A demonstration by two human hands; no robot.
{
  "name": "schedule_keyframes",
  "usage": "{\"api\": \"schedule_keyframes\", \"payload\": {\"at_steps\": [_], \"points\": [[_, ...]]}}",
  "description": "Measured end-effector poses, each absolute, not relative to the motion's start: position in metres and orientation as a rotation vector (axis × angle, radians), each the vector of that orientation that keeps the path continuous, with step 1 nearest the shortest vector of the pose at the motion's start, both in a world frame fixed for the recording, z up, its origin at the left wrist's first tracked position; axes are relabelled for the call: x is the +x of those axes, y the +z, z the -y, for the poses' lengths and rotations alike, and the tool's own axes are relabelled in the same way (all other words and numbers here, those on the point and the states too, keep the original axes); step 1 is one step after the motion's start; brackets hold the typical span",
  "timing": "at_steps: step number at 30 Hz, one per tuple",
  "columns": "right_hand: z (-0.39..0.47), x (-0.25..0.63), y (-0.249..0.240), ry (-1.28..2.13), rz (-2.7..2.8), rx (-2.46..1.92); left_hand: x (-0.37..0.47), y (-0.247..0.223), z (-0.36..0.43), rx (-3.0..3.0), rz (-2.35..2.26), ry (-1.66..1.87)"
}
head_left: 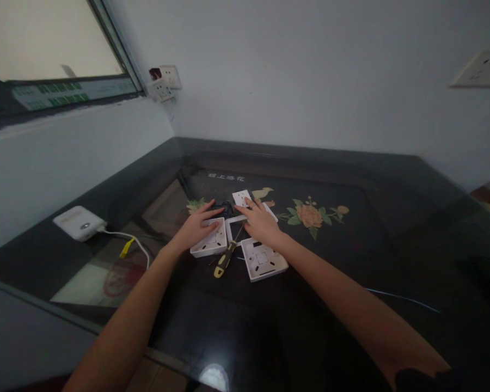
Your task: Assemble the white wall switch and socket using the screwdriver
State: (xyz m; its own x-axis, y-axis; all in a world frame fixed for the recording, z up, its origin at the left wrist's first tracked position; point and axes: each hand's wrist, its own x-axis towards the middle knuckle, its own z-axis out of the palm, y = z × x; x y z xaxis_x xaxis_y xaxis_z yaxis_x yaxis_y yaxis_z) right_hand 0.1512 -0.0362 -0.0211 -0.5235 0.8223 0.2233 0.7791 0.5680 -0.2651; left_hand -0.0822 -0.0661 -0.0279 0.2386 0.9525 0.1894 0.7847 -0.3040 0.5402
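Note:
My left hand point(193, 230) lies open, fingers apart, over a white socket back box point(213, 243), its fingertips by a dark part point(228, 207) whose kind I cannot make out. My right hand point(260, 222) is open too, its fingers resting at a white socket faceplate point(240, 197) and a white frame point(233, 224). Between the hands lies a screwdriver point(225, 260) with a yellow and black handle, its shaft pointing away from me. Below my right wrist sits a second white back box point(265, 261), its open side up. The right palm hides part of the frame.
On the left of the black glass-topped table point(310, 337) stands a white device point(79, 222) with a white cable point(141, 247) and yellow tag. A thin wire point(404, 298) lies at the right. Wall sockets point(170, 77) hang in the far corner, another socket point(482, 69) at right.

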Motion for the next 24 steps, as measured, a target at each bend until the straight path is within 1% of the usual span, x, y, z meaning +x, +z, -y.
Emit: {"api": "schedule_keyframes", "payload": {"at_steps": [11,17,21,24], "points": [[0.047,0.21,-0.031,0.222,2.441,-1.374,-0.039,-0.038,0.069,2.022,-1.598,0.936],[0.057,0.235,-0.032,0.212,2.417,-1.396,-0.012,-0.041,0.072,1.911,-1.522,1.018],[0.052,0.233,-0.022,0.157,2.35,-1.417,0.004,-0.045,0.069,1.844,-1.474,1.078],[0.035,0.214,-0.007,0.11,2.309,-1.397,0.01,-0.047,0.068,1.794,-1.454,1.137]]}}
